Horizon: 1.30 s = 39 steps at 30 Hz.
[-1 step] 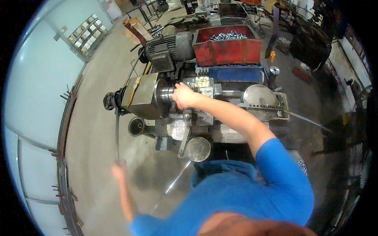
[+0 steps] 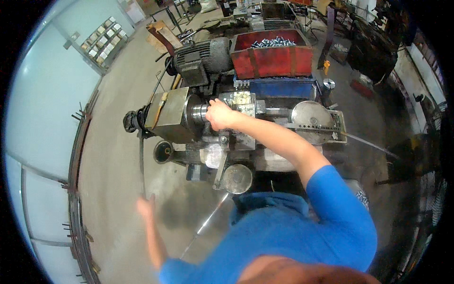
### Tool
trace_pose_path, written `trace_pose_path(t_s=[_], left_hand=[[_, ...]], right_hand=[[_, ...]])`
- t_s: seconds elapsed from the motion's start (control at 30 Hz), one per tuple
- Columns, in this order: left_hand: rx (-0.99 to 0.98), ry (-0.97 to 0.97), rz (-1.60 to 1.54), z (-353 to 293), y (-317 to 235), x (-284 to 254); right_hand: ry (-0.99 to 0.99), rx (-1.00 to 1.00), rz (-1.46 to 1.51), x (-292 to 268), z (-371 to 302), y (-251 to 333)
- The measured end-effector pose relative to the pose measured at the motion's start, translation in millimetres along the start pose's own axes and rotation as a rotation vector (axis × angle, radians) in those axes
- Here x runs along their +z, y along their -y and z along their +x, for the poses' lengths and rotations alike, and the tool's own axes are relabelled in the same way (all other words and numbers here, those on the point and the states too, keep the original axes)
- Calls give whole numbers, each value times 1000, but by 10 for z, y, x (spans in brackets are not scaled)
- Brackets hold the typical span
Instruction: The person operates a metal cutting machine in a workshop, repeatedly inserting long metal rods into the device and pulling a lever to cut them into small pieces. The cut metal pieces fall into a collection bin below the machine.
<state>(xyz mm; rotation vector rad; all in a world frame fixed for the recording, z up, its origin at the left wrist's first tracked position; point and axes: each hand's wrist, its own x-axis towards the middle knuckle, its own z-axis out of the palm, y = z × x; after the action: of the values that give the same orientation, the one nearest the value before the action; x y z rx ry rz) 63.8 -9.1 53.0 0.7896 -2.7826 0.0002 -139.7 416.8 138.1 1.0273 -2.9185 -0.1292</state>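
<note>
Currently, in the head view, a shiny spindle (image 2: pixel 199 114) juts from the right side of the boxy grey headstock (image 2: pixel 176 115), its long axis running left to right. The right hand (image 2: pixel 220 115) bends over the spindle's outer end, hiding it; whether those fingers clamp anything, I cannot tell. Left of the headstock, a dark rod (image 2: pixel 141 163) points lengthwise toward the person, the left hand (image 2: pixel 146 207) at its near end, fingers too blurred to read. A brush (image 2: pixel 159 112) lies atop the headstock; behind it sits a motor (image 2: pixel 191 59).
</note>
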Motion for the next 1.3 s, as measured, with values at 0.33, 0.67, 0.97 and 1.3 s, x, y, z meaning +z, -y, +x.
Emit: trace_pose_path(t_s=[0.33, 0.67, 0.97, 1.3], left_hand=[[61, 434, -660, 254, 39, 146], [106, 343, -680, 530, -128, 540], [-9, 907, -781, 411, -437, 708], [27, 944, -721, 360, -1426, 718]], right_hand=[[-184, 55, -73, -206, -261, -188], [-868, 480, -56, -787, -1354, -1566], [-857, 797, 548, 1019, -3189, -392], [-118, 2027, 406, 2056, -5656, 1006]])
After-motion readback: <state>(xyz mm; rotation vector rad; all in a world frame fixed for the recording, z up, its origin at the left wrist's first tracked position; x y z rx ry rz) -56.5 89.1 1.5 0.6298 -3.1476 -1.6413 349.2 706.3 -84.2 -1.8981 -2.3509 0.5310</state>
